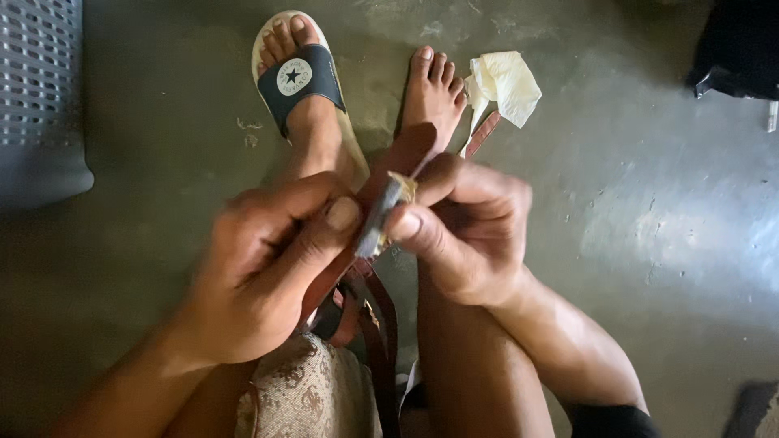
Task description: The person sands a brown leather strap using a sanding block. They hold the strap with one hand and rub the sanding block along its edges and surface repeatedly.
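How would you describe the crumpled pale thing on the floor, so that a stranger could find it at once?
Start from the dark, shiny floor and find the two feet at the top; one wears a sandal, the other is bare. Just right of the bare foot's toes lies a crumpled cloth or tissue. It is the only cream-white, soft, wrinkled thing there.

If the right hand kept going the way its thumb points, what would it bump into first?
Most likely the brown strap, which the right hand already pinches, and just past it the left hand and its thumb. The thumb points left across the strap. Depth is hard to judge from above.
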